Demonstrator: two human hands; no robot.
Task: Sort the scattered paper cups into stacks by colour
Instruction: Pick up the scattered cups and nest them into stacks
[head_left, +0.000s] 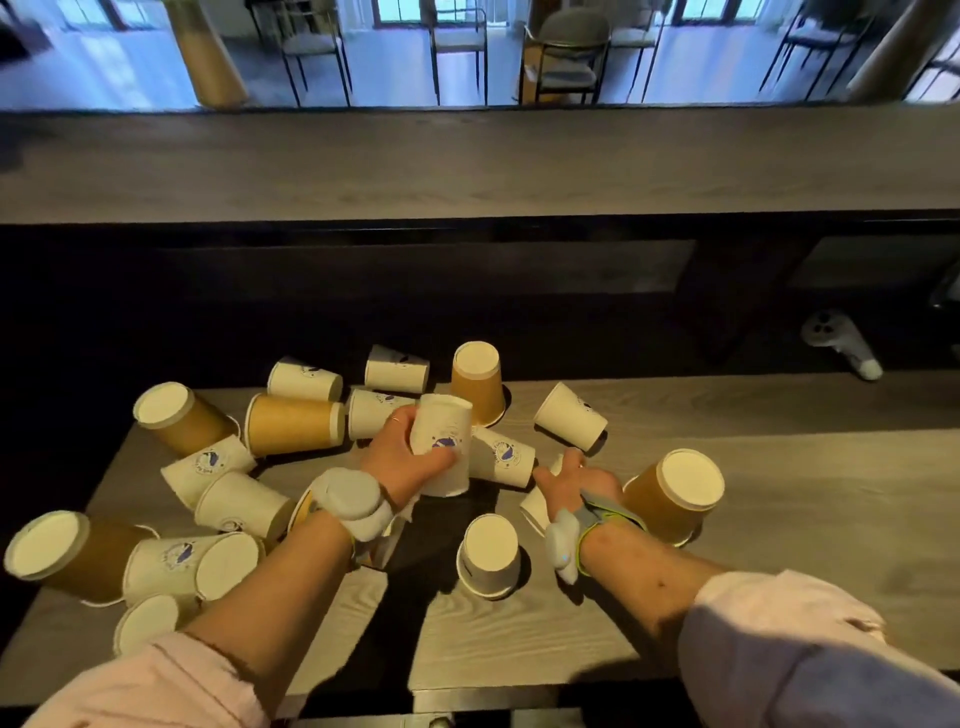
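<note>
Several white and brown paper cups lie scattered over a wooden table (779, 493). My left hand (402, 457) grips a white cup with a blue logo (444, 441), held upside down above the table's middle. My right hand (571, 483) lies over a white cup (535, 506) on its side, fingers spread; whether it grips that cup is unclear. A brown cup (675, 496) stands upside down just right of that hand. Another brown cup (478, 382) stands upside down behind the held cup. A white cup (488, 556) stands upside down between my forearms.
More brown cups (293, 423) and white cups (228, 564) lie on their sides at the left, some near the table's left edge. A grey controller (839, 340) rests on the dark ledge at the back right. A higher counter (467, 166) runs behind.
</note>
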